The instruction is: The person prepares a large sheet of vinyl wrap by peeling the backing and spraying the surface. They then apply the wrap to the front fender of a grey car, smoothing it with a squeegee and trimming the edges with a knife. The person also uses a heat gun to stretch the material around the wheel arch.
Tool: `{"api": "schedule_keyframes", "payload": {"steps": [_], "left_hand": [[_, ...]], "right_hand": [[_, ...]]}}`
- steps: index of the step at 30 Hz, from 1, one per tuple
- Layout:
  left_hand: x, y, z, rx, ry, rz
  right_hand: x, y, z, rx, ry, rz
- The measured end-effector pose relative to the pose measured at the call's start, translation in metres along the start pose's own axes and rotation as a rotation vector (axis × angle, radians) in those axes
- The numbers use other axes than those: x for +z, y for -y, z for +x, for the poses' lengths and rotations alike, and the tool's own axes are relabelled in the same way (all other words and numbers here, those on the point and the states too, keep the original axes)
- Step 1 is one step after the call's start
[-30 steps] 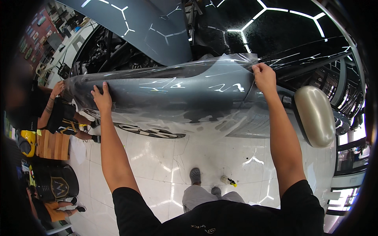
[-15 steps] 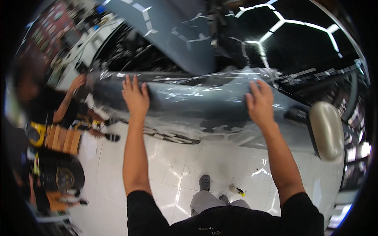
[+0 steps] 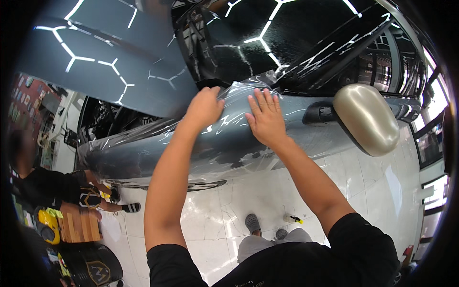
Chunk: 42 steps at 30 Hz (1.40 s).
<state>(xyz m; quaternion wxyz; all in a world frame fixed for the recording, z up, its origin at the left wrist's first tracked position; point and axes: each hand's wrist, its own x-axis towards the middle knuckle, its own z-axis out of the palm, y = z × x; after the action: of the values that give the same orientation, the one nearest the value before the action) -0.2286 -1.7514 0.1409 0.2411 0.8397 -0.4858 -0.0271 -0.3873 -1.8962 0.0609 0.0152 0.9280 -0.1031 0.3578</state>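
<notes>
Both hands press on a clear plastic film point(image 3: 224, 117) that lies over the grey fender point(image 3: 201, 153) of a car. The left hand point(image 3: 204, 107) is curled, its fingers point(image 3: 213, 93) bunching the film near the fender's top edge. The right hand point(image 3: 265, 119) lies flat just beside it, fingers point(image 3: 263, 98) spread on the film. The film is wrinkled around the hands and runs down the fender to the left. A gold side mirror point(image 3: 366, 117) juts out to the right, near the dark windshield point(image 3: 287, 38). The raised hood point(image 3: 105, 57) reflects hexagonal lights. On the left, another person point(image 3: 45, 184) in black crouches by the car's front, on a white tiled floor point(image 3: 224, 210).
</notes>
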Motion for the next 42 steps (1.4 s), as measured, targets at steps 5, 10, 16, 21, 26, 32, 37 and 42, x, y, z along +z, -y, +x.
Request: {"api": "schedule_keyframes", "payload": {"steps": [5,10,16,21,26,32,37,42], "left_hand": [[-0.008,0.025,0.037,-0.138,0.156,-0.105],[-0.012,0.012,0.05,-0.148,0.185,-0.178],[0.009,0.047,0.045,0.086,-0.194,-0.059],[0.015,0.011,0.016,0.226,-0.332,-0.035],[0.012,-0.005,-0.067,0.337,-0.623,-0.055],[-0.065,0.132,-0.116,-0.218,-0.32,0.191],[-0.085,0.117,-0.051,-0.497,0.276,-0.109],[-0.093,0.106,-0.039,-0.39,0.382,0.152]], "right_hand": [[-0.001,-0.001,0.004,0.018,-0.01,0.011],[-0.008,-0.007,0.01,0.033,-0.001,0.0],[0.001,0.029,0.009,-0.039,0.106,0.058],[-0.006,0.008,0.004,-0.058,0.109,0.01],[-0.001,0.003,-0.006,-0.096,0.144,-0.03],[0.0,0.014,0.002,-0.165,0.109,-0.034],[0.003,0.001,-0.002,-0.168,0.101,-0.063],[0.002,0.002,-0.002,-0.161,0.095,-0.049]]}}
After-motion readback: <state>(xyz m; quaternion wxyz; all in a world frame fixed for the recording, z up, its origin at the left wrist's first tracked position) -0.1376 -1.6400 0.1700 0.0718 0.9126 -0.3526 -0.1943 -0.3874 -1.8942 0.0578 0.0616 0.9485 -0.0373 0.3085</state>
